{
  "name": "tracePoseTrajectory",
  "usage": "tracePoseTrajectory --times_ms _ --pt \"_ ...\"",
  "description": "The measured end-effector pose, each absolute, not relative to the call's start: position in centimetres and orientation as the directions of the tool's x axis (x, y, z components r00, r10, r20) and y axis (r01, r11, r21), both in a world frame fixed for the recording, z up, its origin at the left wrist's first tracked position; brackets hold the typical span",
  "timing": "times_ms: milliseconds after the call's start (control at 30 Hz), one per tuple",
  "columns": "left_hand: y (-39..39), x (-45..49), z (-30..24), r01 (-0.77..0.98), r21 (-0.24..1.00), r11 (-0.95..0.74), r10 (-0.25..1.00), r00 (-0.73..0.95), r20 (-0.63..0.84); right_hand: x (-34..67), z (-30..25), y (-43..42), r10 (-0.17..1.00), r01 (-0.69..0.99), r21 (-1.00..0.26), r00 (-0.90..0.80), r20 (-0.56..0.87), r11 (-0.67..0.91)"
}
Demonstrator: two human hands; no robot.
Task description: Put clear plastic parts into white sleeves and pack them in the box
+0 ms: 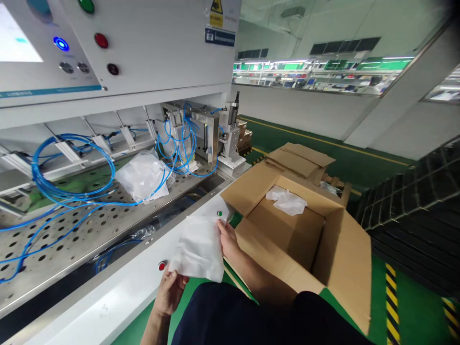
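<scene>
Both my hands hold up a soft white sheet of non-woven fabric or a flat bag over the white front edge of the machine. My left hand grips its lower left corner. My right hand pinches its upper right edge, right beside an open cardboard box. A crumpled white bag lies in the box near its far wall. Another white plastic-wrapped bundle rests on the machine's perforated steel plate, beyond my hands.
Blue pneumatic tubing loops over the plate around a metal press unit. A control panel with coloured buttons stands above. Flattened cardboard lies behind the box, black stacked racks stand right, and the floor is green with hazard tape.
</scene>
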State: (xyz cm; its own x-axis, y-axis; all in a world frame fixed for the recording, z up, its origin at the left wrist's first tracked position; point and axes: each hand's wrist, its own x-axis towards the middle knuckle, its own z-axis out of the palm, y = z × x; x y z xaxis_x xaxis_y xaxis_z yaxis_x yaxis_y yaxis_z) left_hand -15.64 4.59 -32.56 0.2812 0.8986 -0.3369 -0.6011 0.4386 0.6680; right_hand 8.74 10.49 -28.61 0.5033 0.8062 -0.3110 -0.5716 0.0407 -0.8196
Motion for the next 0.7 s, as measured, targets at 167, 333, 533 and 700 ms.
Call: tracePoseTrajectory --times_ms 167,333,533,700 --pt "4.2 -13.2 -32.3 -0.535 0.752 0.384 0.923 0.234 -0.306 8.9 -29.3 10.2 0.831 -0.583 -0.812 0.442 -0.338 -0.02" --pt "3.3 -11.3 -32.0 -0.474 0.794 0.379 0.924 0.239 -0.298 9.8 -30.1 10.9 0.837 -0.602 -0.798 0.424 -0.346 -0.025" --pt "3.2 -10.1 -32.4 -0.382 0.866 0.324 0.939 0.238 -0.247 11.2 -31.2 11.8 0.837 -0.578 -0.815 0.432 -0.334 -0.027" --pt "3.6 -9.7 -32.1 -0.403 0.855 0.326 0.941 0.219 -0.256 11.7 -31.8 11.6 0.867 -0.529 -0.849 0.412 -0.281 -0.023"
